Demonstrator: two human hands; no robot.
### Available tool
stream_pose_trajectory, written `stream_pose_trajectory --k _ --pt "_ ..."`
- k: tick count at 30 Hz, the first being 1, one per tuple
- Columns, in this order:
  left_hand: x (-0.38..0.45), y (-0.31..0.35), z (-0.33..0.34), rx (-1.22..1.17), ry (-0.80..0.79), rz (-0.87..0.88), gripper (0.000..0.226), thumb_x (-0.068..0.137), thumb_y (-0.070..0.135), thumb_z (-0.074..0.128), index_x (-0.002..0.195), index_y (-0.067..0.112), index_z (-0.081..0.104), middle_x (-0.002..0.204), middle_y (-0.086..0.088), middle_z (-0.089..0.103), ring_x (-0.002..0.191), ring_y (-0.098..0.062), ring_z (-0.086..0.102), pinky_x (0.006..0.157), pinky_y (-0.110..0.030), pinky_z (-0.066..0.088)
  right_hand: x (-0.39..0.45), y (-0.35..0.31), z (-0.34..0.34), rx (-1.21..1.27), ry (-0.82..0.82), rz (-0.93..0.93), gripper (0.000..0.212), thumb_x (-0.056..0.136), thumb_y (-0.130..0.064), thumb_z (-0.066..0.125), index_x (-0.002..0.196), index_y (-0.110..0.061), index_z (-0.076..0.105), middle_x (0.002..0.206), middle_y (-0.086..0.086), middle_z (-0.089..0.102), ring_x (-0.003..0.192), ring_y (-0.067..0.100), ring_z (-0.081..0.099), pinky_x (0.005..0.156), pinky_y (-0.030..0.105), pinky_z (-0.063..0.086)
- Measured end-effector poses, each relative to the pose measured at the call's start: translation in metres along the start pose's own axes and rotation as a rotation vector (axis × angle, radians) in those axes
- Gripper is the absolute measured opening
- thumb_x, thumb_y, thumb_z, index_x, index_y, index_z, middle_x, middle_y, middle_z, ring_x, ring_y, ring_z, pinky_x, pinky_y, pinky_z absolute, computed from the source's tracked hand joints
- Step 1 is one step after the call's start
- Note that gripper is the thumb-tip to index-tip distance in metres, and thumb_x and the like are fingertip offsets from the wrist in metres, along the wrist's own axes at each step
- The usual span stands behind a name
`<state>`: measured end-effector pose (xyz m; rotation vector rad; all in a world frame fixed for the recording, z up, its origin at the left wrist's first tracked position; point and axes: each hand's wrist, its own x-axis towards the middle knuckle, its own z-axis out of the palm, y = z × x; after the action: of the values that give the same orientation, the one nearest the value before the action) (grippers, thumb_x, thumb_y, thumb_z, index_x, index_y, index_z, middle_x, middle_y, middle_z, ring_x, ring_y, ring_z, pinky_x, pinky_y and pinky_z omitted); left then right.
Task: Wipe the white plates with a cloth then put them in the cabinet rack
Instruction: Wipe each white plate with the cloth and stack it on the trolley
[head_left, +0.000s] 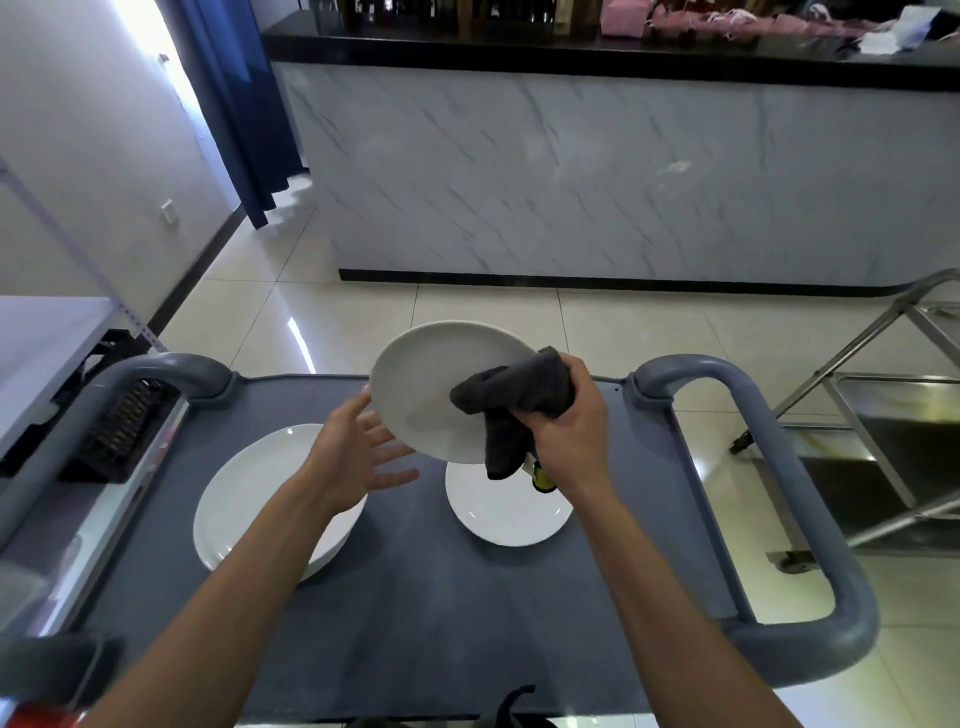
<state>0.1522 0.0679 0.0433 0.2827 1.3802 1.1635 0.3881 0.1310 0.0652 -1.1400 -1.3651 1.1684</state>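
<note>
Step in hand: wiping the raised plate (441, 387), judged from the cloth lying on its face.
Raised plate: tilted in the air above the far middle of the cart top (415, 597), over the far rim of the right plate.
Right hand (571, 421): fingers curled round the dark cloth (511, 405), bunched against the plate's right side; whether it also pinches the rim there, I cannot tell.
Left hand (358, 457): fingers straight and spread, under the plate's left edge, seemingly propping it.
Waiting plates: the left plate (249, 493) sits near the cart's left edge, partly under the left forearm; the right plate (506, 514) lies flat near the middle.
Doing it well: keep the left palm broad beneath the rim so the plate cannot tip, sweep the cloth from centre outward, then turn the plate for its underside.
Risk: a smooth plate on open fingers may slide; press lightly.
Cabinet rack: not identifiable here.
</note>
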Motion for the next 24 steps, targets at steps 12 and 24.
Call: stream_pose_trajectory --k 12,24 --pt "-0.002 -0.008 -0.018 0.093 -0.189 -0.313 0.056 0.088 0.056 0.046 0.102 0.004 0.064 0.093 -0.013 0.069 0.074 -0.029 0.065 0.062 -0.031 0.036 -0.018 0.009 -0.005 -0.164 -0.063 -0.25 0.065 0.07 0.017 0.068 0.108 -0.035 0.063 0.096 -0.018 0.07 0.093 0.0 0.066 0.081 0.013 0.047" --pt "0.002 -0.009 -0.013 -0.401 -0.093 -0.148 0.044 0.063 -0.003 0.076 0.104 -0.012 0.065 0.088 -0.011 0.065 0.072 -0.016 0.069 0.071 -0.013 0.053 -0.021 0.033 -0.01 -0.347 -0.19 -0.509 0.057 0.07 0.021 0.065 0.111 -0.019 0.067 0.114 -0.008 0.065 0.108 0.022 0.061 0.093 0.03 0.049"
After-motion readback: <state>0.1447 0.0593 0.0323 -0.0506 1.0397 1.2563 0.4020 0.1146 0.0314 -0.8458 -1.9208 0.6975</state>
